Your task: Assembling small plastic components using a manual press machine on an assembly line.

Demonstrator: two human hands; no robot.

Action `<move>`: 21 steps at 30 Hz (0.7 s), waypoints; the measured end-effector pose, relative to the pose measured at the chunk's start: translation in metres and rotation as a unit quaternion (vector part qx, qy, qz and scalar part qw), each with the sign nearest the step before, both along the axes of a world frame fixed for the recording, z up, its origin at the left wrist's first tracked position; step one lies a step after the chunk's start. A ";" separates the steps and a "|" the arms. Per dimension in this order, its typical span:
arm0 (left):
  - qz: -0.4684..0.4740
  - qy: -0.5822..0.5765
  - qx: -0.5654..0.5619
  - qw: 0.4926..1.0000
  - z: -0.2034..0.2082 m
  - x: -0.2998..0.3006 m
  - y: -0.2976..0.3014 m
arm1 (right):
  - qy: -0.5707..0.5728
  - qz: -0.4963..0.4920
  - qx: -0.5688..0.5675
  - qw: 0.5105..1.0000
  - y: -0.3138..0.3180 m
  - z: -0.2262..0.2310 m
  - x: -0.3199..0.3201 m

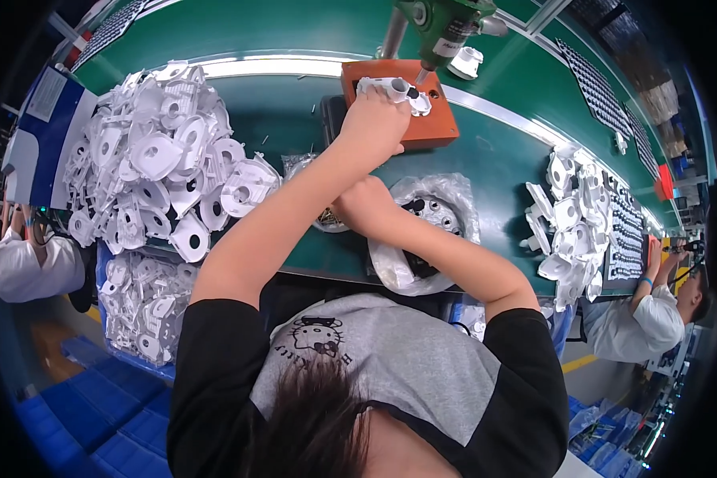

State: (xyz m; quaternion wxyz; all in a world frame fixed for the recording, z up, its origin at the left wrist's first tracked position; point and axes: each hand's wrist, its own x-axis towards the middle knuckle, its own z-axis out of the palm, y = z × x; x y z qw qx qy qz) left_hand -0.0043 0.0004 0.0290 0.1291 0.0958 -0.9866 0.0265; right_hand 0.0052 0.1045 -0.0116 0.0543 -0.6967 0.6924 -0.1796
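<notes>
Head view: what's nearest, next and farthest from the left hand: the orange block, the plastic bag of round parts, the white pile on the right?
From the left hand:
1. Orange block, just beneath it.
2. Plastic bag, rightward, nearer the person.
3. White pile, far off right.

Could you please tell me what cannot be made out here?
In the head view:
What the right hand holds, if anything, hidden by the hand.
Near side of the white moulded plastic part, covered by the left hand.
Top of the green metal machine, cut by the upper edge.
</notes>
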 end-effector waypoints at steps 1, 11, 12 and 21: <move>-0.001 0.003 -0.003 1.000 0.000 0.000 0.000 | -0.050 0.002 -0.026 0.998 0.002 -0.001 -0.003; -0.018 0.079 0.001 0.997 -0.016 0.013 -0.002 | -0.464 -0.186 -0.065 0.864 0.048 0.032 -0.095; -0.019 0.083 0.016 0.996 -0.016 0.014 -0.002 | -0.443 -0.201 -0.090 0.869 0.043 0.041 -0.110; -0.015 0.099 0.030 0.994 -0.018 0.012 0.000 | -0.257 -0.241 -0.183 0.918 -0.023 0.030 -0.166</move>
